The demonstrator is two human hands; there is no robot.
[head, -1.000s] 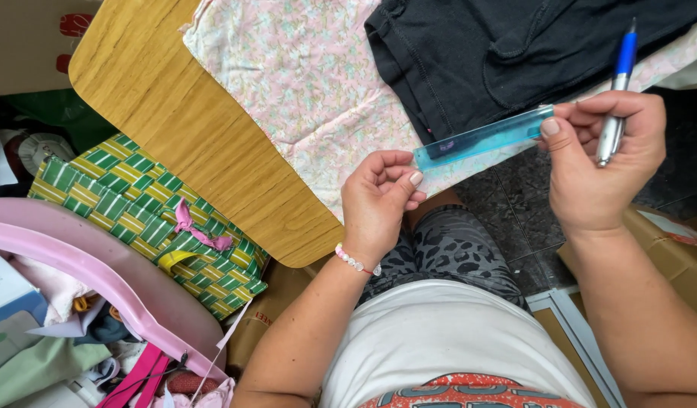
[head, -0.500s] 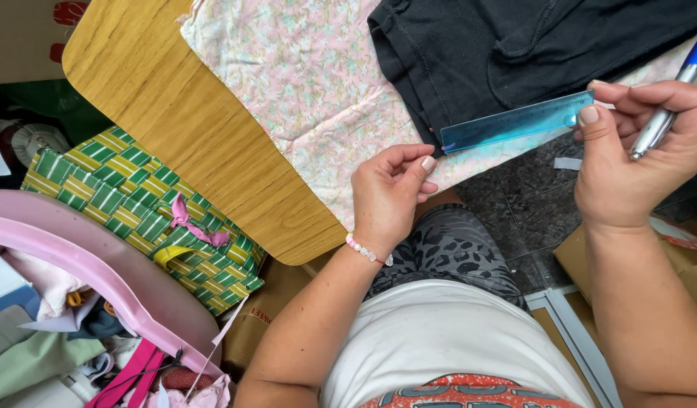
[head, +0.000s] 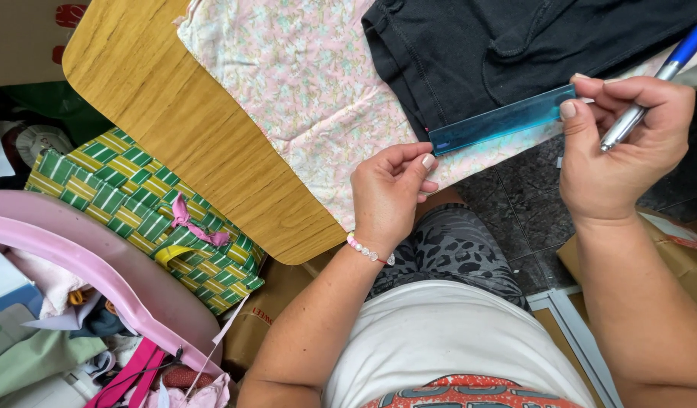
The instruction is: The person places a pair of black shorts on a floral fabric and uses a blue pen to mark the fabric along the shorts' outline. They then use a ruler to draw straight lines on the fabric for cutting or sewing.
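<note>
Right hand (head: 617,159) pinches a blue transparent ruler (head: 502,120) and a pen (head: 658,79) over the table's near edge; left hand (head: 390,193) curls loosely, touching its other end, by dark trousers (head: 500,45) on floral cloth (head: 303,83); green woven bag (head: 152,211) beside the table (head: 159,121)

Ruler (head: 502,119) is showing translucent teal; pen (head: 670,66), blue with a silver barrel. Garment (head: 515,45) is appearing black, cloth (head: 303,83) pale pink with a small floral print. Table (head: 175,128) is showing yellow wood grain. Bag (head: 144,211) is displaying a green-and-yellow woven check with pink ribbon. Leggings (head: 447,249) are showing grey leopard print.
</note>
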